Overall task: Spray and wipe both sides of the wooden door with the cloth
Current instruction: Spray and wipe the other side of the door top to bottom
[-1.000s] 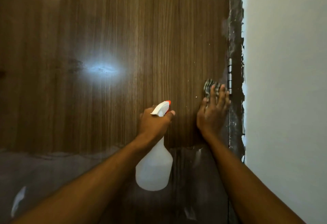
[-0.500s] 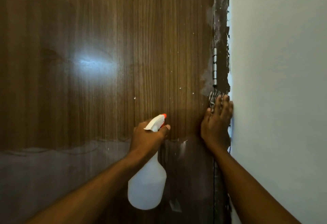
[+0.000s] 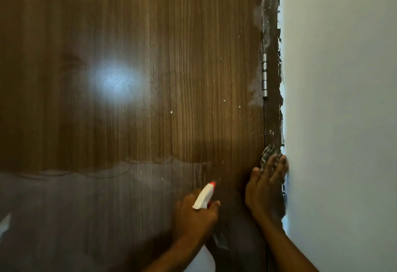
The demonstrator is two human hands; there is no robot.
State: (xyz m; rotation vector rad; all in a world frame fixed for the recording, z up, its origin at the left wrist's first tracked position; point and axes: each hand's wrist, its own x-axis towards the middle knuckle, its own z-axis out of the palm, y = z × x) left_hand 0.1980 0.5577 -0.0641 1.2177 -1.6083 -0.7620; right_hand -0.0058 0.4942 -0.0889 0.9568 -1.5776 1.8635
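Note:
The brown wooden door (image 3: 150, 57) fills most of the head view, with pale specks and a dull grey film over its lower part. My right hand (image 3: 265, 188) presses a striped grey cloth (image 3: 268, 153) flat against the door's hinge edge, fingers straight and pointing up. Only the cloth's top shows above the fingertips. My left hand (image 3: 196, 213) grips the neck of a white spray bottle (image 3: 204, 196) with an orange nozzle tip aimed up at the door. The bottle's body is mostly cut off at the bottom edge.
A metal hinge (image 3: 264, 75) sits on the door's right edge above the cloth. The dark frame strip (image 3: 271, 25) beside it carries rough white paint smears. A plain white wall (image 3: 343, 100) rises close on the right. A bright light reflection (image 3: 116, 83) glares on the door.
My right hand has slid the cloth down the hinge edge, from beside the hinge to well below it. My left hand with the bottle has dropped lower too.

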